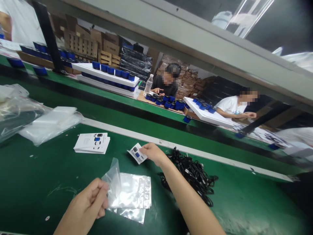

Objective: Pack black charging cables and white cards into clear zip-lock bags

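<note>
Between the thumb and fingers of my left hand (89,200) is a clear plastic bag (113,181), its upper corner raised. Under it lie more clear plastic bags (135,189) on the green tabletop (61,173). My right hand (153,153) pinches a folded white leaflet (137,155) printed with small dark and blue product pictures. A stack of similar leaflets (91,143) sits further left. Just right of my right hand, partly behind my forearm, spreads a heap of black cables (193,173).
More plastic bags (51,120) lie at the far left. A pale strip (127,134) borders the green surface. Beyond it, blue-and-black items stand on white foam trays (107,76) and cardboard, near a plastic bottle (148,85). Several people sit across; a shelf beam (171,36) crosses overhead.
</note>
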Tool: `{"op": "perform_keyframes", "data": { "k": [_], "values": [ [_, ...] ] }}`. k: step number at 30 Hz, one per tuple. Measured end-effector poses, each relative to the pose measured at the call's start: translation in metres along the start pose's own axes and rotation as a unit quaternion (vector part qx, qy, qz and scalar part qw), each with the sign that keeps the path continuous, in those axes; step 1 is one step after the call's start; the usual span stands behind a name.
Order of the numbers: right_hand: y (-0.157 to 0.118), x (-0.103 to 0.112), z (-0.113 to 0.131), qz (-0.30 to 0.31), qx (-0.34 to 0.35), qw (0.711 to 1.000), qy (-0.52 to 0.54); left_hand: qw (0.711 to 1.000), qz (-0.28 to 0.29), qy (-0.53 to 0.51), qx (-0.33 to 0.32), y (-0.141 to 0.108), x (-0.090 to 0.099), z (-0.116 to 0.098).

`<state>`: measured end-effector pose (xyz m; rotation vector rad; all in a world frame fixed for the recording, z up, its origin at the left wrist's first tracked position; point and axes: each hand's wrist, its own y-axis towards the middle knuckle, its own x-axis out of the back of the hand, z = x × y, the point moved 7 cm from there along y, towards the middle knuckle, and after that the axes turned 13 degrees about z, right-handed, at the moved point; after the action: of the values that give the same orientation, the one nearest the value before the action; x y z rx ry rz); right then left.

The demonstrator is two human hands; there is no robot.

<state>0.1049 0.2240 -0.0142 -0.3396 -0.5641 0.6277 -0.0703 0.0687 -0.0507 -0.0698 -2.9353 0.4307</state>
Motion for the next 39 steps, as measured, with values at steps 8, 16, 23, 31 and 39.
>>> {"op": "perform_keyframes", "data": {
  "k": [8, 16, 23, 31, 39],
  "values": [
    [-0.098, -0.058, 0.015, -0.138, 0.182, 0.973, -0.033, 0.997, -0.021, -0.061, -0.03, 0.024, 0.002, -0.006],
    [-0.118, -0.1, 0.011, -0.241, 0.287, 0.927, -0.027, 0.989, -0.124, 0.028, -0.078, 0.019, -0.004, -0.024],
    [-0.113, -0.104, -0.01, -0.239, 0.218, 0.945, 0.052, 0.986, -0.133, 0.064, -0.084, 0.016, -0.003, -0.037],
    [-0.114, -0.108, -0.015, -0.261, 0.167, 0.944, 0.111, 0.971, -0.189, 0.116, -0.091, 0.009, -0.001, -0.048],
    [-0.081, -0.168, -0.036, -0.088, 0.161, 0.892, 0.414, 0.968, -0.213, 0.085, -0.104, 0.007, 0.005, -0.058]
  ]
}}
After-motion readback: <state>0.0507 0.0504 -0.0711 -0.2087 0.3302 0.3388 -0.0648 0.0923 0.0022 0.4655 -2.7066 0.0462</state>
